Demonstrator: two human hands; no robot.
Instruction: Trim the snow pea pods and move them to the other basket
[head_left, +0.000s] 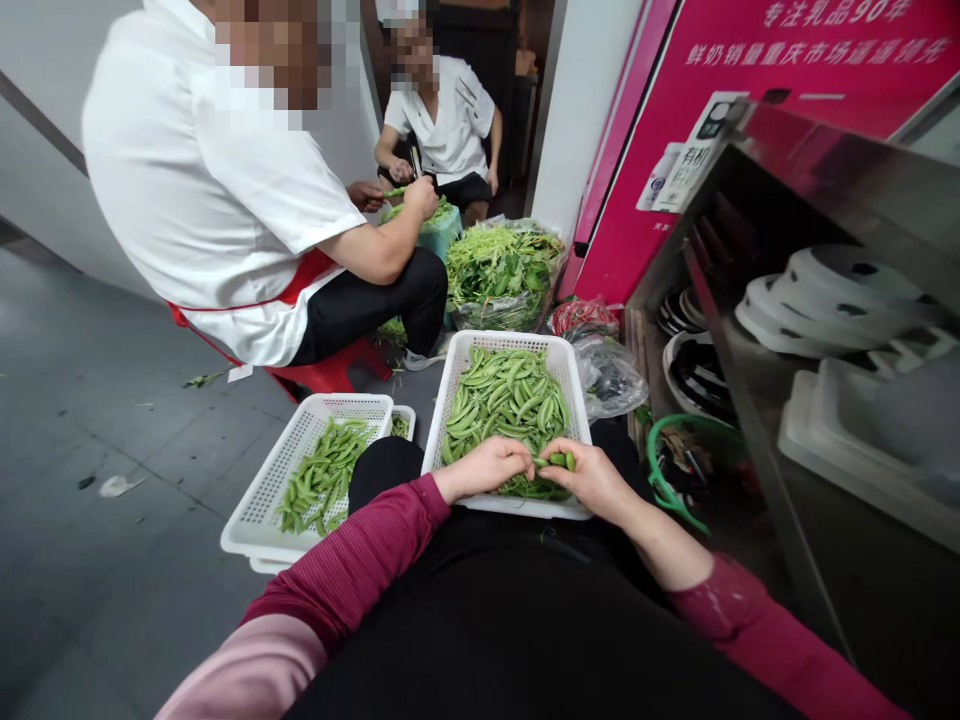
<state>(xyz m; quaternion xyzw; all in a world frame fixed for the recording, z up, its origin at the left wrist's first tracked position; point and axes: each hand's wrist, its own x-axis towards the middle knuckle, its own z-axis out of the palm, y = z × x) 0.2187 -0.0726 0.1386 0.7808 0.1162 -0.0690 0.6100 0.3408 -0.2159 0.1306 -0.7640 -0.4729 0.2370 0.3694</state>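
Observation:
A white perforated basket (442, 405) rests on my lap, heaped with green pea pods (510, 395). Over its near edge my right hand (589, 475) is closed on a few pea pods (561, 461). My left hand (491, 467) meets it from the left, its thumb and fingers pinched at the tip of a pod; whatever lies between those fingertips is too small to make out. To the left, lower down, a second white basket (259, 500) holds more pea pods (326, 475), partly hidden by my knee.
Ahead lies a large plastic bag of leafy greens (502, 265), with a bag of red chillies (585, 318) beside it. A person in white (225, 190) sits at left on a red stool (322, 375); another sits behind. Metal shelving with stacked dishes (832, 300) and a green basket (660, 480) stand right.

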